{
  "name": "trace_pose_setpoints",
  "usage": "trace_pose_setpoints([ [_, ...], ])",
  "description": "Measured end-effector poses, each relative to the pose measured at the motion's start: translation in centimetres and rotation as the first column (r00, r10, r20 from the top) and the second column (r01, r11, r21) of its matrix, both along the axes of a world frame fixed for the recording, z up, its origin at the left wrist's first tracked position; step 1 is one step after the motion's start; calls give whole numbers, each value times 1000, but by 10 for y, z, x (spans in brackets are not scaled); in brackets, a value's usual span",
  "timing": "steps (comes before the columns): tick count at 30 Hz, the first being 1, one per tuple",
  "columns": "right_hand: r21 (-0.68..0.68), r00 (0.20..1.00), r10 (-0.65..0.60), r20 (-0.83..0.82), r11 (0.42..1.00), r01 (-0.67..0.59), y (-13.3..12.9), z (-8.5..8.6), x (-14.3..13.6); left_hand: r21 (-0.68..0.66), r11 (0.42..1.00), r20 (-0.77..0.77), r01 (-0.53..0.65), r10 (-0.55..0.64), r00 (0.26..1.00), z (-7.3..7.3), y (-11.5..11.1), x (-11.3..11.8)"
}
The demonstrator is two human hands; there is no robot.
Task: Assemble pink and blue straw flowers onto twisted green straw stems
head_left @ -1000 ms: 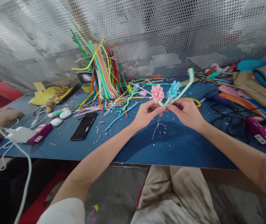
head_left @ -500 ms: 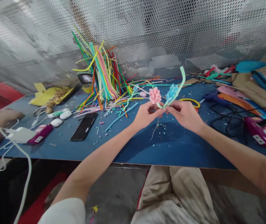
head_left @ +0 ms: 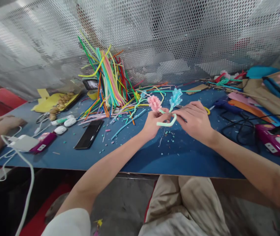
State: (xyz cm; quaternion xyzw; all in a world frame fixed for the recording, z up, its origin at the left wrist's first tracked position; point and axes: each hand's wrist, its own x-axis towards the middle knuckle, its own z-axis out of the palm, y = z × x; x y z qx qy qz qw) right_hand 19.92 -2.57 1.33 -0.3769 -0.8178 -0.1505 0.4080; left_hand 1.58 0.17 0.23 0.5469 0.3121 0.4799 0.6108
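Note:
Above the blue table my left hand (head_left: 151, 126) is closed in a pinch on the stems of two pipe-cleaner flowers. The pink flower (head_left: 154, 103) leans left over its fingers, and the blue flower (head_left: 175, 97) stands upright between the hands. A pale green pipe cleaner (head_left: 167, 124) curls from the join toward me, its free end pointing left. My right hand (head_left: 195, 119) is closed beside the left, its fingertips pinching the green pipe cleaner near the stems. A thin twisted end (head_left: 160, 141) hangs below. Fingers hide the join itself.
A bundle of coloured pipe cleaners (head_left: 109, 78) stands at the back. Left lie a black phone (head_left: 89, 134), white chargers with cables and a yellow tray (head_left: 48, 102). At right are a glue gun (head_left: 225, 104) and a purple power strip (head_left: 275, 139). Another person's arm rests far left.
The green pipe cleaner stood up to the right and is now bent down toward me, its end pointing left. The pink flower has shifted left; the right hand has turned knuckles up.

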Motion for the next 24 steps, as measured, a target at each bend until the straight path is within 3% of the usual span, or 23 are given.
trace_pose_setpoints([
  [4,35,1000,11,10,999,-12,-2,3,-1,-9,998,-35,-57,57,998,7,-5,-1],
  [7,-127,976,18,-216,991,-46,-4,6,-4,-11,1000,-31,20,-20,999,10,-6,-6],
  [9,-330,907,42,-419,924,-195,-4,8,-4,-21,996,-11,88,-89,996,12,-6,-9],
  [11,-473,813,57,-579,789,-392,-5,10,-2,-10,992,2,126,-126,992,12,-6,-10],
  [14,-528,719,40,-694,651,-546,-4,11,2,9,990,9,138,-138,990,12,-6,-11],
  [24,-625,709,-13,-705,482,-613,-6,13,4,33,989,46,146,-148,988,5,-5,-10],
])
